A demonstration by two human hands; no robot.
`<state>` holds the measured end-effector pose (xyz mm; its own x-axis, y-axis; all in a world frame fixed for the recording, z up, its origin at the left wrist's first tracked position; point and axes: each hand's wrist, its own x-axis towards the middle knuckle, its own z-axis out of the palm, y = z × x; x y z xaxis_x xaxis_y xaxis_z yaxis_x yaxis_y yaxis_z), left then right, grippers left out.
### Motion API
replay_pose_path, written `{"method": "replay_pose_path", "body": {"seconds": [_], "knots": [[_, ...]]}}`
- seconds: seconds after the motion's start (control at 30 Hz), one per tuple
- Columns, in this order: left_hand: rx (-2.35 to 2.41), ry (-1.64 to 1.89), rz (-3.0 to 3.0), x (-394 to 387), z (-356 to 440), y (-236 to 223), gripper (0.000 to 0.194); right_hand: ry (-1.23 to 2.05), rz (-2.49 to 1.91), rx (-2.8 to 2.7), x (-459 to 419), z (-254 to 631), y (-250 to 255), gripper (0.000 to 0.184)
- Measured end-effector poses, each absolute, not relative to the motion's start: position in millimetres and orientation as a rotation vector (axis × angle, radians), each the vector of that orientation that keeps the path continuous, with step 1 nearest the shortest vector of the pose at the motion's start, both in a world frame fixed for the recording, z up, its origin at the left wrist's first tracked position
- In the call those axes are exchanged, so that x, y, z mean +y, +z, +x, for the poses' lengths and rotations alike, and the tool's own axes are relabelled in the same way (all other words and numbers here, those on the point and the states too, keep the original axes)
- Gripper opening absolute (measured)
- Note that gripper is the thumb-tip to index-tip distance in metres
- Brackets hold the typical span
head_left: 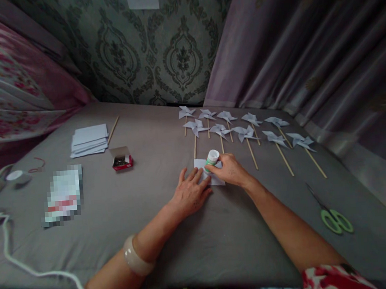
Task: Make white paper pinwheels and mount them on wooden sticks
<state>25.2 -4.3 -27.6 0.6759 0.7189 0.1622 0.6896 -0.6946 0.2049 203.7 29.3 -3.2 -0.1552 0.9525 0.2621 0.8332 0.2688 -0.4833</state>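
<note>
A small sheet of white paper (218, 180) lies on the grey cloth in front of me. My left hand (192, 191) rests flat over its left side, fingers spread, pressing it down. Closed around a white and green glue stick (213, 157), my right hand (230, 170) holds it tilted over the paper. The stick's lower end is hidden by my fingers, so I cannot tell whether it touches the sheet. Just beyond the paper lie several white paper pinwheels (245, 133) on wooden sticks.
At the left are a stack of white paper (89, 140), a loose wooden stick (113, 130), a red box of small metal pieces (122, 161), a blurred packet (65, 193) and a white cable (40, 274). Green-handled scissors (336, 220) lie at the right. Curtains (292, 45) hang behind.
</note>
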Motion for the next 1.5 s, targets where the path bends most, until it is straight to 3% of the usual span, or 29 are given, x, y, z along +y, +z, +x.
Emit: {"method": "replay_pose_path", "body": {"seconds": [0.2,0.57,0.9,1.5], "knots": [[1.158,0.351,2.755,-4,25,-28,0.039,0.107,-1.676,-1.859,21,188,-13,0.019],[1.152,0.360,2.775,-4,25,-29,0.041,0.168,-1.638,-1.949,27,198,-6,0.014],[1.144,0.390,2.759,-4,23,-29,0.040,0.287,-1.680,-1.772,32,211,0,0.023],[1.031,0.338,2.742,9,25,-29,0.038,0.158,-1.592,-1.895,23,200,-13,0.015]]}}
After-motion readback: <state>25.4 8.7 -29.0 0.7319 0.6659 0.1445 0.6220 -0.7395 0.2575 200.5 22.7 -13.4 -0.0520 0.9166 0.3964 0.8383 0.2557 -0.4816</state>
